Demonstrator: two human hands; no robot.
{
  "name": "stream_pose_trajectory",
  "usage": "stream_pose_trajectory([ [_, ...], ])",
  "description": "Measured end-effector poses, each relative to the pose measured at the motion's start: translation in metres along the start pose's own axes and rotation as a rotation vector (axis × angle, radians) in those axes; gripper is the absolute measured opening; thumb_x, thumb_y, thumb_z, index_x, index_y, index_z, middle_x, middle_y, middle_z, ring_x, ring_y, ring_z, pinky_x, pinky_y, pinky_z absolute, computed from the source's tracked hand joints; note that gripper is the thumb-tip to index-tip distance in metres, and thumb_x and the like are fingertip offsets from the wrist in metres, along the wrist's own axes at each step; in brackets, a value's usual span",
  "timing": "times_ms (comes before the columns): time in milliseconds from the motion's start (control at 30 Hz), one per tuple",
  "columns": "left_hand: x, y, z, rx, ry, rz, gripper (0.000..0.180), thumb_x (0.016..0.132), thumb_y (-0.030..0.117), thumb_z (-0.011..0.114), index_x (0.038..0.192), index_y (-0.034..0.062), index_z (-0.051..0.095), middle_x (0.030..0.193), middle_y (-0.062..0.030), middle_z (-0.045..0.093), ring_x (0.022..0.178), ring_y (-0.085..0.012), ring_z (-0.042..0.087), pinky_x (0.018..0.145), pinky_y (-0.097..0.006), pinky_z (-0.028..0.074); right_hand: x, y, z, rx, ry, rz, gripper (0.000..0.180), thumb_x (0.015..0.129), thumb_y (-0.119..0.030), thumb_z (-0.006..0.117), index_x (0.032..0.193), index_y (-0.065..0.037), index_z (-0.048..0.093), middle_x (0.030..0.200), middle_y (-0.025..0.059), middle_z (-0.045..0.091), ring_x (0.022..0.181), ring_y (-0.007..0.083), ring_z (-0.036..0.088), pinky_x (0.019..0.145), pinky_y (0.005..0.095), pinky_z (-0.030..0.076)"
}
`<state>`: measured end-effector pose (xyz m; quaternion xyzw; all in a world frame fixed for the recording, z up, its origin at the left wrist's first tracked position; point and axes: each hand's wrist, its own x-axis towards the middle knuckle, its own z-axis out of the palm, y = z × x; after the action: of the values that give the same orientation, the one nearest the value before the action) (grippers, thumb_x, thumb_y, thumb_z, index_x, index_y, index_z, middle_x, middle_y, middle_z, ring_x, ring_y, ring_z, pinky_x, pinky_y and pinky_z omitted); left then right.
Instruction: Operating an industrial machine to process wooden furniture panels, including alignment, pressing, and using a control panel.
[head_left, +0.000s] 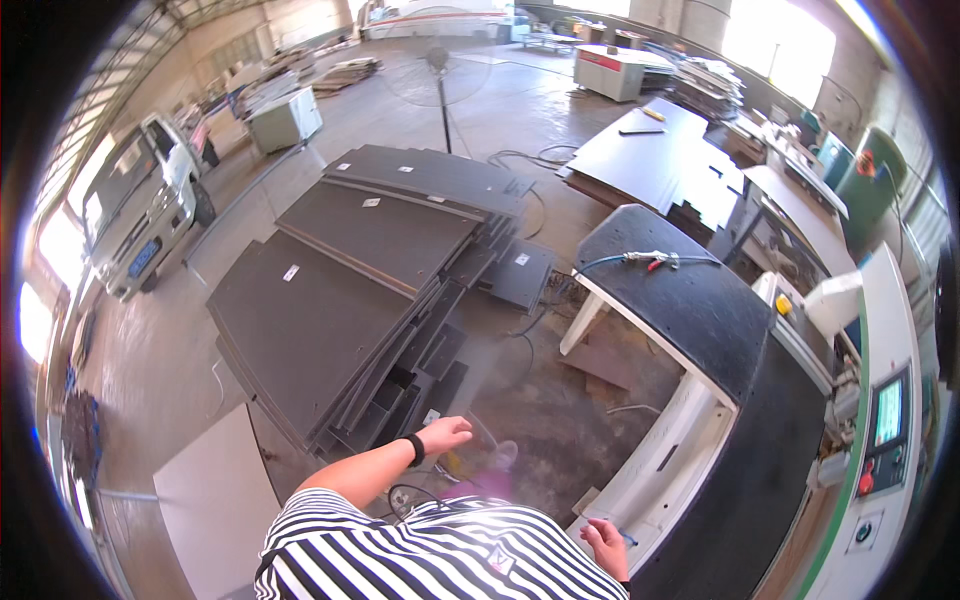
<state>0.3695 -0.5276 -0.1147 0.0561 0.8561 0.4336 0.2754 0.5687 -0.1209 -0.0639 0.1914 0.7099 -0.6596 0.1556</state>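
Observation:
My left hand (pixel 443 436), with a black band at its wrist, reaches out in front of my striped shirt. Its fingers are loosely curled together, and nothing shows in them. It is nearest to the front corner of a stack of dark grey panels (pixel 335 300), apart from it. Low on the right, my right hand (pixel 604 546) has its fingers bent inward beside the white side (pixel 655 500) of a black-topped machine table. A small blue thing (pixel 628 539) shows at its fingers; whether they hold it is unclear.
An air gun with a blue hose (pixel 655 260) lies on the black table extension (pixel 690 300). On the right stands a control panel with a screen (pixel 888 412). A pale board (pixel 215 500) leans at lower left. Farther off are a fan (pixel 437 62), a truck (pixel 150 215) and stacked light panels (pixel 645 150).

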Motion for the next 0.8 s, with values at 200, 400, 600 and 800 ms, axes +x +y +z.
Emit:
stream_pose_trajectory([
  [200,0.037,0.005,-0.038,-0.748,0.174,-0.334,0.026,0.098,0.026,0.054,0.116,0.0074,0.057,0.103,-0.0045,0.065,0.088,-0.0121,0.063,0.076,-0.028,0.051,0.085,-0.054,0.017,-0.168,-0.194,-0.034,0.030,0.095,-0.018,0.059,0.117,0.002,0.057,0.103,0.0086,0.067,0.097,0.0141,0.063,0.087,0.0268,0.049],
  [400,0.191,0.036,-0.131,-1.221,0.232,0.027,0.021,0.098,0.028,0.055,0.108,0.0110,0.059,0.104,-0.0045,0.067,0.095,-0.0166,0.064,0.082,-0.033,0.052,0.150,-0.124,0.032,-0.377,-0.124,0.004,0.030,0.092,-0.022,0.062,0.113,0.000,0.062,0.097,0.0074,0.068,0.092,0.0133,0.062,0.082,0.0274,0.049],
  [600,0.393,0.091,-0.213,-1.435,0.362,0.101,0.037,0.090,0.038,0.066,0.108,0.0081,0.057,0.099,-0.0035,0.062,0.095,-0.0178,0.059,0.085,-0.036,0.048,0.214,-0.129,0.021,-0.306,0.037,0.036,0.030,0.092,-0.021,0.061,0.113,0.001,0.062,0.101,0.0101,0.069,0.091,0.0146,0.064,0.082,0.0283,0.050],
  [800,0.481,0.093,-0.256,-1.586,0.668,0.059,0.028,0.087,0.027,0.071,0.103,0.0088,0.057,0.098,-0.0076,0.065,0.084,-0.0206,0.063,0.076,-0.040,0.051,0.259,-0.162,0.032,-0.248,-0.010,0.096,0.029,0.094,-0.018,0.058,0.115,0.003,0.060,0.100,0.0082,0.068,0.090,0.0125,0.064,0.080,0.0268,0.050],
])
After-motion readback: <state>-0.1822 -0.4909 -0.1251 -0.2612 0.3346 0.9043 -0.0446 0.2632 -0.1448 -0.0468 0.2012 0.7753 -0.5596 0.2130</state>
